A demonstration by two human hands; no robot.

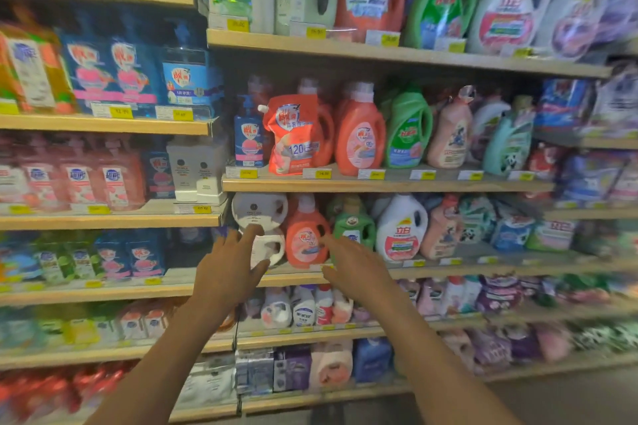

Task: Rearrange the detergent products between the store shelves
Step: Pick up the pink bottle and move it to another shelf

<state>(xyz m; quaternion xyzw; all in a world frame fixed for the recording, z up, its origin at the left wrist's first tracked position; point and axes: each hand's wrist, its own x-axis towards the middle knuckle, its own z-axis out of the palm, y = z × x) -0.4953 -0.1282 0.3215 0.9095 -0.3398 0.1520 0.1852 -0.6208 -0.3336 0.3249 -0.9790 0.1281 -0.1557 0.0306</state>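
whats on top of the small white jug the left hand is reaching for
A second white jug sits stacked on the small white jug. The left hand covers the lower jug's left side, so how it rests there is hidden.

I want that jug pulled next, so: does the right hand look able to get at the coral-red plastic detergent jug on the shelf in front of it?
Probably yes. The right hand, open, is already at the coral-red plastic detergent jug, which stands at the wooden shelf's front edge with nothing before it. The left hand is by the neighbouring white jug.
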